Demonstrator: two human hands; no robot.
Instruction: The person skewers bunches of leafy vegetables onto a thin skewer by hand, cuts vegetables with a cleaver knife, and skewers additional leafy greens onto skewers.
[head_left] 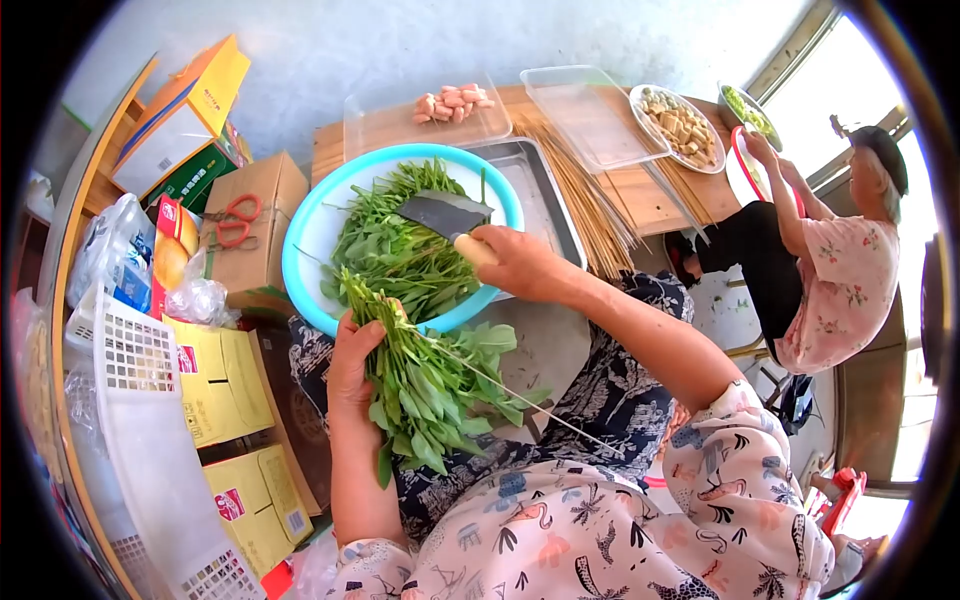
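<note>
My left hand (355,365) is wrapped round a bunch of leafy greens (425,390) at the near edge of a blue-rimmed basin (300,225). The stem ends point up over the basin, and the leaves hang toward my lap. My right hand (515,262) grips the pale handle of a cleaver (443,213), whose dark, wide blade lies over the cut greens (395,245) in the basin. A thin skewer or string (530,403) runs from the bunch across my lap.
Behind the basin are a metal tray (545,200), many wooden skewers (590,205), clear containers (590,120) and a plate of food pieces (685,130). Red-handled scissors (238,222) lie on a cardboard box (270,190) at left. Another person (840,260) sits at right, hands at a red-rimmed basin (742,165).
</note>
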